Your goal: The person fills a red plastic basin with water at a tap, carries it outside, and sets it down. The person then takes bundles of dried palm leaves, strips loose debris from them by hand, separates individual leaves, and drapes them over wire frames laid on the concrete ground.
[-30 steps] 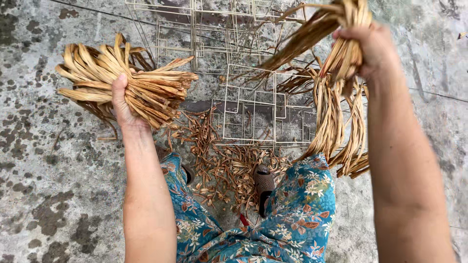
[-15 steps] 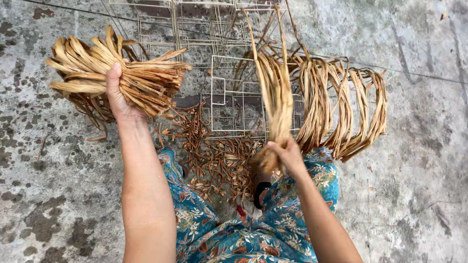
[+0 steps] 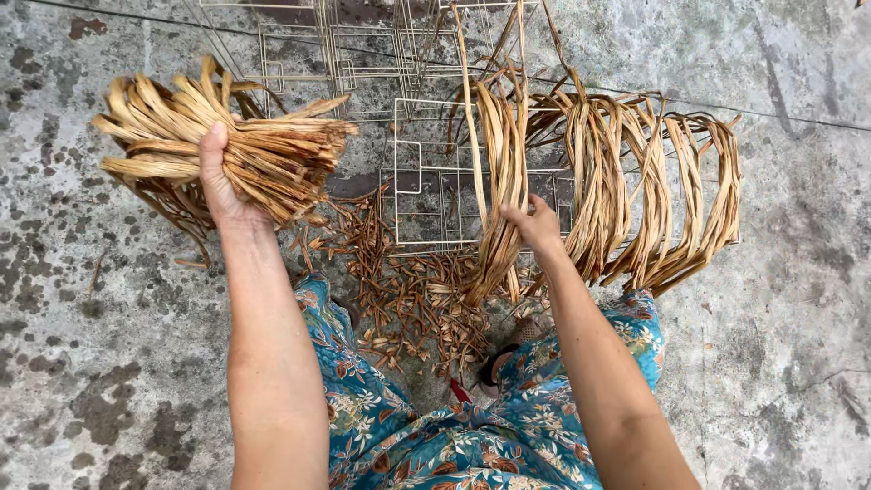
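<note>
Near the floral trousers [image 3: 508, 436], scraps [image 3: 408, 290] are littering the floor. Right hand [image 3: 535, 222] is pinching dried strips [image 3: 504, 172] hanging over the wire frame [image 3: 426, 172]; left hand [image 3: 218, 181] is clenching a bundle [image 3: 245, 150] aloft. Risk: a loose pinch letting strips slip, or snagging on wire.

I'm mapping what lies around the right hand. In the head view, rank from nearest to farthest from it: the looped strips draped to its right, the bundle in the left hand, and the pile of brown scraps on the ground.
1. Looped strips: just right of the right hand.
2. Pile of brown scraps: lower left, by the knees.
3. Bundle: far left, gripped by the left hand.
</note>
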